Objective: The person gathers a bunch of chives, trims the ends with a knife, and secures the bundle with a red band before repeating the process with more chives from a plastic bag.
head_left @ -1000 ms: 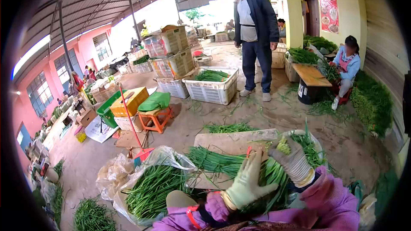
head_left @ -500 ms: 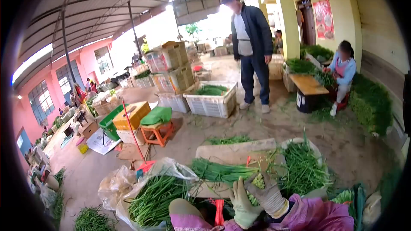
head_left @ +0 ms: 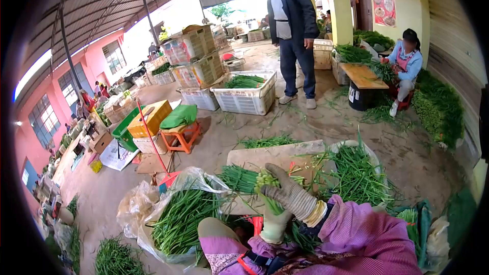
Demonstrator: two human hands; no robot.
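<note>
A bunch of thin green stalks (head_left: 275, 206) is held in front of me, its pale cut-looking ends upward and its loose green ends hanging below. My left hand (head_left: 275, 225), in a pale glove, is closed around the lower part of the bunch. My right hand (head_left: 291, 192), in a grey knitted glove, grips near the pale ends, thumb in front and fingers along the far side. Just beyond the hands, more green stalks (head_left: 237, 179) lie on a low board (head_left: 244, 206). Part of my left hand is hidden behind the right glove.
A plastic-lined bag of stalks (head_left: 181, 224) sits to the left, and a heap of stalks (head_left: 359, 175) to the right. A red broom (head_left: 168, 178), an orange stool (head_left: 182, 136) and a white crate (head_left: 246, 97) stand farther off. One person stands ahead; another sits at a table (head_left: 362, 76).
Both hands have moved left and away from me with the bunch, which now shows more of its length. My left fingers, stretched up before, are now around it. The view has tilted down.
</note>
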